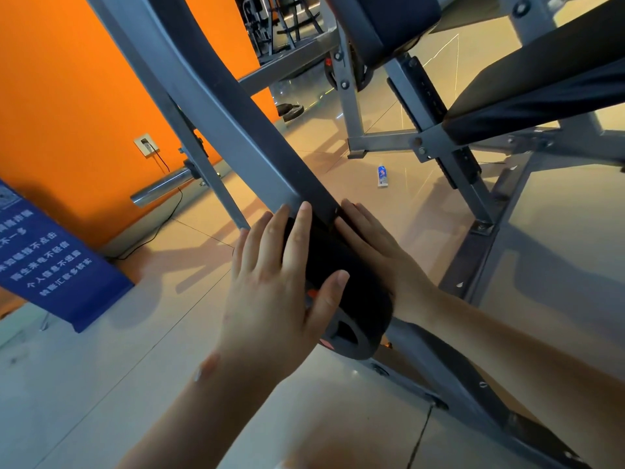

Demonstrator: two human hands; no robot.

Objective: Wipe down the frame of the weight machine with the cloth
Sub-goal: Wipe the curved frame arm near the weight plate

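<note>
Two hands lie flat on a dark cloth (pixel 333 253) that is wrapped around the lower part of the slanted grey beam of the frame (pixel 209 96). The left hand (pixel 270 292) has its fingers straight and a little spread over the left side of the cloth, and its thumb lies across the top; it presses and does not grip. The right hand (pixel 372 245) presses with straight fingers against the right side of the cloth; its thumb is hidden. Both forearms are cut off by the picture edge.

The cloth has nearly the same colour as the black strip that runs along the beam, so its upper edge is hard to make out. Below the left thumb there is a rounded dark shape with an opening and small red marks; I cannot tell if it is cloth or a part of the machine.

Further out, a small bottle (pixel 382 176) stands on the shiny floor (pixel 304 418) between the frame legs. At the left a blue sign (pixel 50 262) is cut off, in front of an orange wall (pixel 67 79). A black pad (pixel 541 96) is seen only partly at the upper right.
</note>
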